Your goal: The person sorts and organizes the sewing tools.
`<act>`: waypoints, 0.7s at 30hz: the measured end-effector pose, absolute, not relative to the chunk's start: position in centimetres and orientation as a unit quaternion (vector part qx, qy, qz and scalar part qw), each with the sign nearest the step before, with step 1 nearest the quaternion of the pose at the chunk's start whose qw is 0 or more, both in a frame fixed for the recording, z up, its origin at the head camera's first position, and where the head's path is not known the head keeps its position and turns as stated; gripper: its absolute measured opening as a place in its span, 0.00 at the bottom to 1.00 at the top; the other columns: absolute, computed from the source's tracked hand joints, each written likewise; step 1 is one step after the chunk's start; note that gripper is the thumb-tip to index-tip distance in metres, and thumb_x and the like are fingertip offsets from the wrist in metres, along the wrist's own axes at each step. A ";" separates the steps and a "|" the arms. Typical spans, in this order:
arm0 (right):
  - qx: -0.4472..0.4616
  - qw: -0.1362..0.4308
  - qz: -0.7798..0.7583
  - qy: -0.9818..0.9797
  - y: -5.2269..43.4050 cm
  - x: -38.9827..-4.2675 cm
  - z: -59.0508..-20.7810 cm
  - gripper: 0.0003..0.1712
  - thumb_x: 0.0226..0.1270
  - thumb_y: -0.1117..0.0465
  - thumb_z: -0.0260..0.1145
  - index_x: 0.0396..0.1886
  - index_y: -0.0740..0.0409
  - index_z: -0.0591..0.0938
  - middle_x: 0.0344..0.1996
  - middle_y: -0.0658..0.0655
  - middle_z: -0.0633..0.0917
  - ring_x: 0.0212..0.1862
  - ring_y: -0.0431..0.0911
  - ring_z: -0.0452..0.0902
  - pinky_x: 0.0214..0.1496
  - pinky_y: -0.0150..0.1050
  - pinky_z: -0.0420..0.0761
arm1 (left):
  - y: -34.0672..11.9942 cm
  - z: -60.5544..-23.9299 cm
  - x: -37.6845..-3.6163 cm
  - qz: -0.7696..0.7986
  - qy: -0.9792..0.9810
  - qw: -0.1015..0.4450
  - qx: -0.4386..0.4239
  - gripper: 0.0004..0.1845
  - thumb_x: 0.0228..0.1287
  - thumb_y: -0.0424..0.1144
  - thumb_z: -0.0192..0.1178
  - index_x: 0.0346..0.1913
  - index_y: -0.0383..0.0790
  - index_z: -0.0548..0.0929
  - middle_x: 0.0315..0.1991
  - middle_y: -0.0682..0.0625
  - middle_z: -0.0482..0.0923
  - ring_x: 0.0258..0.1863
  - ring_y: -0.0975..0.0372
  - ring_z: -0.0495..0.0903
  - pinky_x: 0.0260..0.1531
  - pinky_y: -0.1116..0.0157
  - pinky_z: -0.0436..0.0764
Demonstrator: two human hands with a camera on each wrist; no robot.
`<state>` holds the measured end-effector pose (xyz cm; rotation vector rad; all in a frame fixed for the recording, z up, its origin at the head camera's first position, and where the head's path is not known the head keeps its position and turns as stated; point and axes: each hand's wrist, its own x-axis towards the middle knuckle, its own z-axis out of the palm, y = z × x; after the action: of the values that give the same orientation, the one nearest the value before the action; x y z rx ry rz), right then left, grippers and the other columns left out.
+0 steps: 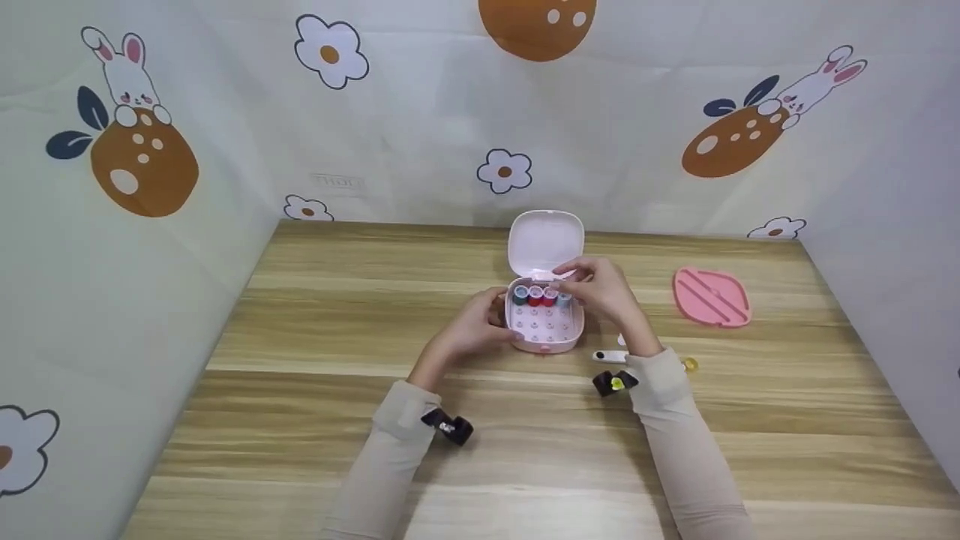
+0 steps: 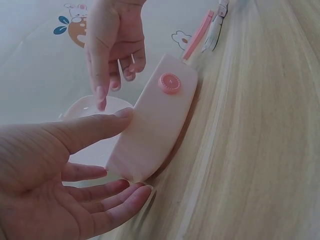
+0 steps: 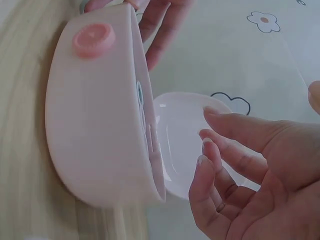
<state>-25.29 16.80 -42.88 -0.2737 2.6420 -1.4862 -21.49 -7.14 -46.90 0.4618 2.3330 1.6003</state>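
Observation:
A pale pink sewing box [image 1: 545, 347] stands on the table with its lid [image 1: 546, 244] raised at the back. Several thread spools [image 1: 535, 296], green, red and light blue, line its back row; bare pegs fill the floor in front of them. My left hand [image 1: 478, 324] holds the box's left side, its thumb on the front rim and its fingers along the wall. Over the back right corner is my right hand [image 1: 600, 289], close to the light blue spool. In the right wrist view its fingers [image 3: 232, 155] are loosely bent, with nothing between them and the thumb.
To the right lies a pink tray insert [image 1: 712, 298] with diagonal slots. A small white tool [image 1: 610, 356] and a yellow item [image 1: 690, 364] lie beside my right wrist, partly hidden by it. A patterned cloth wall [image 1: 420, 150] borders the table's back edge.

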 end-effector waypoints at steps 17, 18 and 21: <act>-0.086 0.032 -0.432 0.897 22.9 -24.1 -41.9 0.20 0.66 0.65 0.75 0.54 0.73 0.86 0.34 0.59 0.89 0.33 0.39 0.79 0.31 0.27 0.81 | -7.2 -46.8 -21.4 0.542 0.814 0.134 0.159 0.42 0.59 0.25 0.73 0.75 0.25 0.67 0.56 0.31 0.78 0.49 0.47 0.84 0.48 0.62 0.89; -0.086 0.030 -0.427 0.899 23.3 -24.0 -41.8 0.20 0.66 0.65 0.75 0.54 0.72 0.86 0.34 0.59 0.89 0.34 0.40 0.79 0.32 0.27 0.81 | -7.2 -46.9 -21.4 0.543 0.813 0.132 0.162 0.42 0.59 0.25 0.73 0.75 0.25 0.67 0.56 0.31 0.78 0.49 0.47 0.84 0.48 0.62 0.89; -0.083 0.022 -0.412 0.907 24.4 -23.7 -41.7 0.19 0.66 0.64 0.75 0.53 0.71 0.87 0.35 0.60 0.89 0.38 0.44 0.81 0.33 0.26 0.79 | -7.1 -46.9 -21.5 0.546 0.810 0.128 0.170 0.41 0.58 0.24 0.73 0.74 0.23 0.67 0.55 0.30 0.78 0.50 0.46 0.84 0.48 0.63 0.88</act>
<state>-23.68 24.40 -41.66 -0.2556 2.8097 -1.2767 -21.49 -7.12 -46.94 0.4943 2.3554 1.5889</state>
